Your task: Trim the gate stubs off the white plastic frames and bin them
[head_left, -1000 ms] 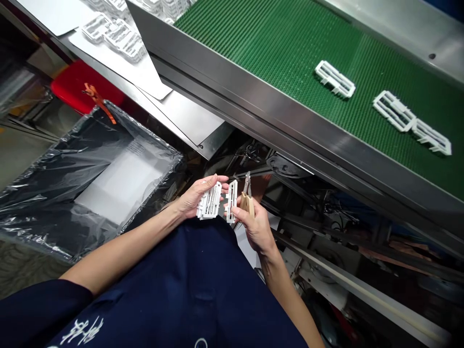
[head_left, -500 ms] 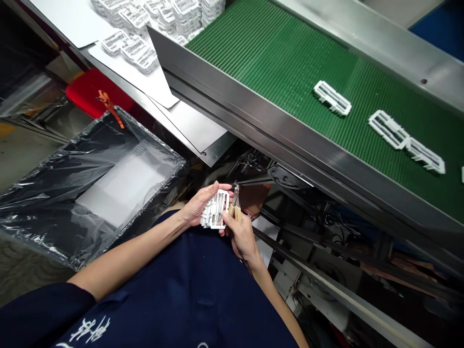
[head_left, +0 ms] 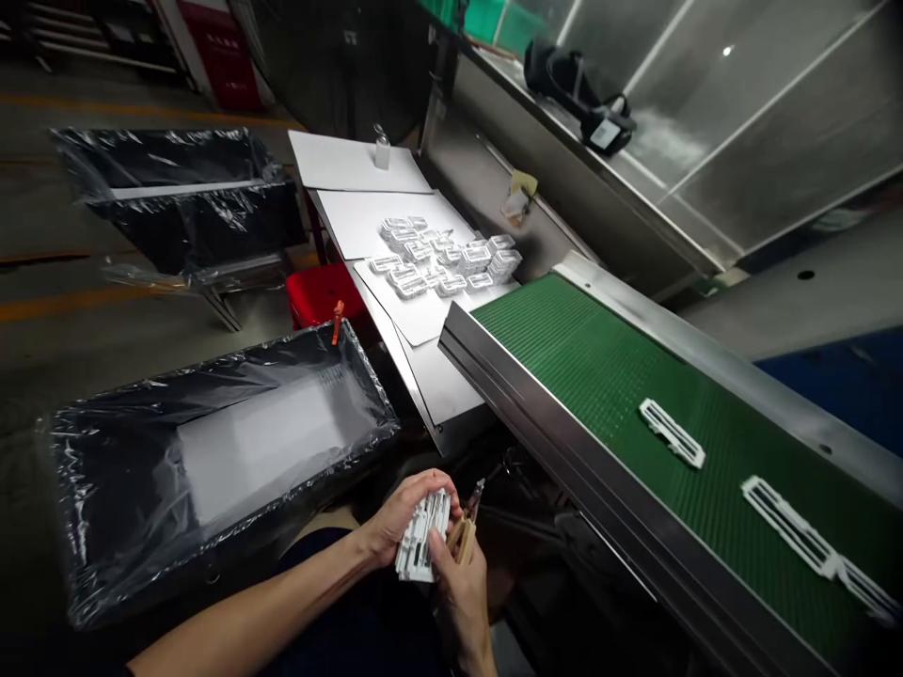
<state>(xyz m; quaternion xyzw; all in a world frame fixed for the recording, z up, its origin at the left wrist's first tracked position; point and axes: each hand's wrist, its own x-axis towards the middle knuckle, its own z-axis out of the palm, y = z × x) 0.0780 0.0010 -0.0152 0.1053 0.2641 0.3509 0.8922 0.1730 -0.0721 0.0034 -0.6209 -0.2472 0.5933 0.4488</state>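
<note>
Snugly, the left hand [head_left: 399,513] holds stacked white frames [head_left: 426,536]; the right hand [head_left: 464,585] grips pliers [head_left: 464,540], thumb at the frames. A gap separates both from the bench edge [head_left: 458,434] ahead, conveyor [head_left: 564,348] rightward, bin [head_left: 105,489] leftward.

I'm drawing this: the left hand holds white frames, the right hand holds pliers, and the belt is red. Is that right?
The belt is green, not red, as the head view shows. The left hand does hold white frames and the right hand pliers.
</note>
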